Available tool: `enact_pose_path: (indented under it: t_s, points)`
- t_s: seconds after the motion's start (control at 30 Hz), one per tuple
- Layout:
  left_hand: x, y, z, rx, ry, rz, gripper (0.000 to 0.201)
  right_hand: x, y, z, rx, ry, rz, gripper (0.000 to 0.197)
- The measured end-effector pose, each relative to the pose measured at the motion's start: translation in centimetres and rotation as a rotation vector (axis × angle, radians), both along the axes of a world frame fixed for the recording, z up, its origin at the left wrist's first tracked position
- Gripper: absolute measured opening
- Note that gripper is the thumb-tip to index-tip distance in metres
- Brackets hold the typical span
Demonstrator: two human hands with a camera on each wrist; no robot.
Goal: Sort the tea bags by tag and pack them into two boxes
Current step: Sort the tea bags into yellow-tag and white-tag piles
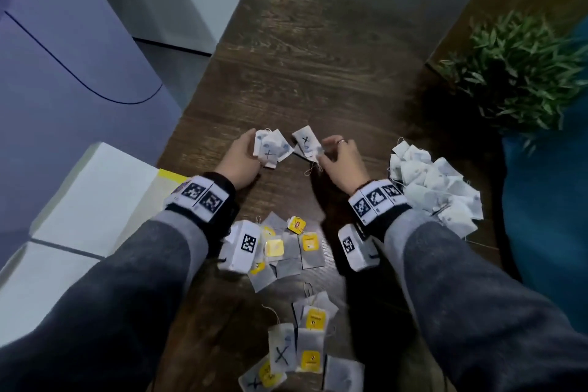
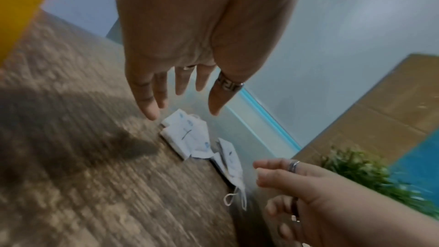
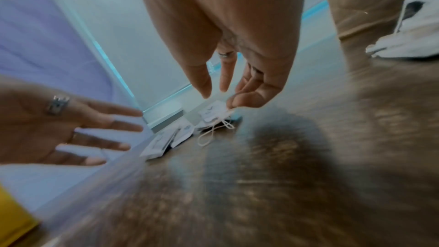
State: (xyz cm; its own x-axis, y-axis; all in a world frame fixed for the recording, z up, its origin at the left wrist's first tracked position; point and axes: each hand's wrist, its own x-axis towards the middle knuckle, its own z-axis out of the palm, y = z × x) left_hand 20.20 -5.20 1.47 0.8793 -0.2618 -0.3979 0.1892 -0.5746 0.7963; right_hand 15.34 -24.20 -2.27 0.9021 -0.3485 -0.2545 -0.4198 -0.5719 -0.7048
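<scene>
The left hand (image 1: 241,158) hangs spread beside a few flat papery X-marked tea bags (image 1: 270,149). The right hand (image 1: 339,160) pinches one tea bag (image 1: 307,142) by its corner. Bare woodgrain counter (image 1: 318,67) lies beyond.

Left hand (image 2: 190,44) spread above white tea bags (image 2: 187,134) on wooden table (image 2: 83,157)

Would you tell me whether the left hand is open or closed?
Open: the left hand has straight, spread fingers above the small tea bag stack, gripping nothing.

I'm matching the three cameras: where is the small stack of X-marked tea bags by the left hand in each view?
Head: X-marked stack, centre, at the left hand's fingertips.
Left wrist: centre, below the fingers.
Right wrist: lower centre-left.
Shared landmark: right hand, with ring.
</scene>
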Motion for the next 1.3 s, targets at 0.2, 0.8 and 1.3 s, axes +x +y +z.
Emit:
enact_pose_path:
  t_s: [0.2,0.8,1.3]
  points:
    - [-5.6,1.7,0.5,-0.088,0.136,-0.038,0.039,-7.0,1.8,-0.1,-0.05,0.234,0.405,0.042]
    - [-10.1,3.8,0.9,-0.206,-0.08,0.018,0.004,-15.6,3.2,1.6,0.107,-0.374,0.139,0.016]
    - [-12.0,6.2,3.3,-1.258,0.939,0.362,0.075,-16.5,6.8,5.2,0.232,-0.593,0.109,0.022]
